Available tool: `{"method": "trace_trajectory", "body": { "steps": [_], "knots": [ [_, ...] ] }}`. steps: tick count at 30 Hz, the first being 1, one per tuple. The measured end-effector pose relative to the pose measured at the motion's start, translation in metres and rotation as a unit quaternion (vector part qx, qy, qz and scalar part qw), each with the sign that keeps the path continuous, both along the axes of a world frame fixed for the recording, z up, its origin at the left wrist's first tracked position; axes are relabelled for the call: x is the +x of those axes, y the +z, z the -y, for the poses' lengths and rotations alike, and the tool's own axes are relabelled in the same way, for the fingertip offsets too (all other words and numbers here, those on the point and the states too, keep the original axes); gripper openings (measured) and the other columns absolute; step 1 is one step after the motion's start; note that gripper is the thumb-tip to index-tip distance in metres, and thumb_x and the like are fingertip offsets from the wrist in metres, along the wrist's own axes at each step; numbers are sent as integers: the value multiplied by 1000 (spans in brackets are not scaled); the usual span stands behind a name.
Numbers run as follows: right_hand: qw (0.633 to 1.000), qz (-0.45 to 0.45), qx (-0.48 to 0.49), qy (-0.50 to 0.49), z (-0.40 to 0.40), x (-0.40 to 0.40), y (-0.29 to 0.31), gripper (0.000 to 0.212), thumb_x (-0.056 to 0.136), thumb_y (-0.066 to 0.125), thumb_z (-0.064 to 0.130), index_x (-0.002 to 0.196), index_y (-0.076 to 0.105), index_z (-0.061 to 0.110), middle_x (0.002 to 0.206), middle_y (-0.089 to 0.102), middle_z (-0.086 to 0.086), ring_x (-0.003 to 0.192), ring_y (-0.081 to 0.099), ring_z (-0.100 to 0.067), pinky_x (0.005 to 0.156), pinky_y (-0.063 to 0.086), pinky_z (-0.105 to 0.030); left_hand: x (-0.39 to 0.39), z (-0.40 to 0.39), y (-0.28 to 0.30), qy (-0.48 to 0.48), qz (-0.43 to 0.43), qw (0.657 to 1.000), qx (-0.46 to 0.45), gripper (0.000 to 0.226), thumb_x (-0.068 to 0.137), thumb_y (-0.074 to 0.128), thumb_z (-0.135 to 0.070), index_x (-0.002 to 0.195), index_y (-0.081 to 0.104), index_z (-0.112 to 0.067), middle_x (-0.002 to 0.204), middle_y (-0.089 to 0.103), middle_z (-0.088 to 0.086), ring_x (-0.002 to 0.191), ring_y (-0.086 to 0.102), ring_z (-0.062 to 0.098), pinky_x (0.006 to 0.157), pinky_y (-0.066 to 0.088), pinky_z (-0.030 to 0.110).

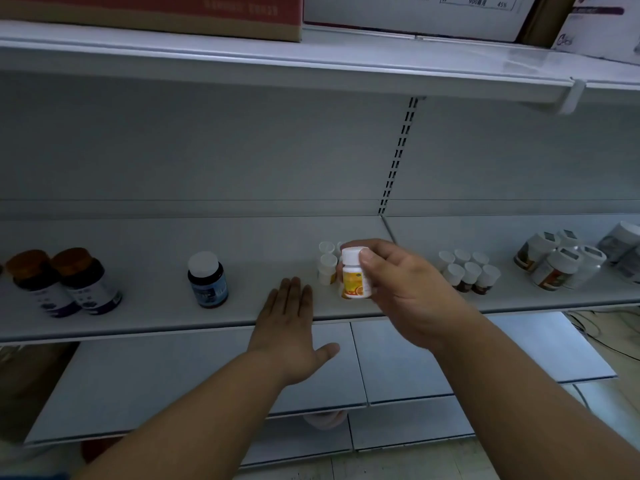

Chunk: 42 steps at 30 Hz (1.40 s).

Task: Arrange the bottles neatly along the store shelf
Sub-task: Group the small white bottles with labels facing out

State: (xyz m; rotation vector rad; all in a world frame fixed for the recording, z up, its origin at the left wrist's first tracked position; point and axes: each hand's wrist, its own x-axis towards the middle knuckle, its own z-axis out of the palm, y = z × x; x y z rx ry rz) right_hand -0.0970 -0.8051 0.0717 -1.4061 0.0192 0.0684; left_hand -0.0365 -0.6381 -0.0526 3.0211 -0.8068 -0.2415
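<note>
My right hand (398, 289) grips a small white bottle with an orange label (355, 277), held upright just above the middle shelf (156, 320). Behind it stand two or three matching white-capped bottles (327, 263), partly hidden by the held one. My left hand (294, 327) lies flat and open, fingers together, on the shelf's front edge to the left of that bottle, holding nothing. Further left stand a dark bottle with a white cap and blue label (207, 280) and two dark bottles with brown caps (65, 284).
Right of my hand is a cluster of several small brown bottles with white caps (467, 270), then several larger white-lidded jars (561, 261). Cartons (412, 12) sit on the upper shelf. A lower shelf (207, 368) juts out beneath my arms.
</note>
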Motion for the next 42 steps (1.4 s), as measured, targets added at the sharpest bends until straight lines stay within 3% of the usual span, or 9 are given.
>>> {"method": "trace_trajectory", "body": {
  "steps": [4, 10, 15, 19, 24, 29, 33, 39, 42],
  "knots": [
    [964, 59, -249, -67, 2, 13, -5, 22, 100, 48, 21, 118, 61, 26, 99, 67, 1, 84, 64, -4, 71, 51, -16, 0, -1, -1, -8, 3, 1000, -5, 108, 86, 24, -82, 153, -19, -10, 160, -26, 14, 148, -25, 29, 121, -12, 43],
    [911, 84, -401, -47, 11, 40, -20, 18, 90, 65, 24, 109, 64, 22, 98, 66, 6, 87, 64, -11, 79, 54, -30, 1, -1, -2, -10, 6, 1000, -7, 107, 86, 24, -81, 154, -18, -10, 161, -24, 14, 148, -23, 29, 120, -14, 43],
    [821, 136, -555, 14, 14, 59, -23, 22, 88, 64, 21, 111, 62, 21, 90, 51, 19, 77, 46, 10, 67, 33, -4, 1, 0, -2, -9, 5, 1000, -7, 107, 86, 24, -81, 153, -18, -9, 161, -24, 14, 148, -23, 28, 120, -14, 42],
    [778, 158, -603, 78, 13, 70, -27, 24, 85, 64, 15, 109, 61, 15, 103, 59, 2, 86, 52, -9, 70, 36, -24, 1, 0, -2, -8, 5, 1000, -10, 107, 86, 25, -80, 153, -17, -9, 161, -22, 15, 148, -22, 29, 120, -14, 43],
    [723, 171, -656, 131, 10, 79, -31, 27, 88, 58, 15, 115, 61, 14, 112, 58, -3, 101, 51, -20, 73, 30, -27, 1, 0, -3, -8, 4, 1000, -11, 107, 86, 25, -80, 154, -18, -9, 161, -23, 14, 148, -22, 28, 120, -14, 43],
    [695, 179, -683, 139, 6, 78, -37, 27, 87, 59, 18, 113, 65, 15, 114, 61, -4, 105, 52, -24, 91, 40, -35, 1, 0, -4, -7, 12, 1000, -13, 107, 86, 25, -81, 154, -17, -9, 162, -22, 14, 149, -21, 28, 120, -15, 42],
    [677, 193, -700, 119, 2, 79, -45, 10, 81, 58, 17, 87, 67, 16, 94, 64, -3, 91, 57, -25, 85, 45, -43, 1, 0, -4, -8, 9, 1000, -11, 107, 86, 25, -81, 154, -17, -9, 162, -22, 14, 149, -22, 28, 120, -14, 43],
    [712, 237, -661, 18, 21, 70, -46, 36, 74, 66, 25, 108, 65, 13, 103, 63, -6, 94, 57, -28, 82, 45, -40, 2, 0, -4, -10, 6, 1000, -8, 107, 85, 23, -82, 153, -18, -9, 162, -22, 14, 149, -21, 28, 121, -12, 44],
    [662, 219, -716, -28, 32, 62, -49, 31, 74, 65, 29, 101, 68, 14, 97, 64, -7, 91, 57, -31, 79, 42, -39, 1, 0, -4, -9, 12, 1000, -3, 108, 85, 23, -82, 153, -17, -8, 161, -22, 14, 148, -22, 29, 121, -13, 44]
  ]
}}
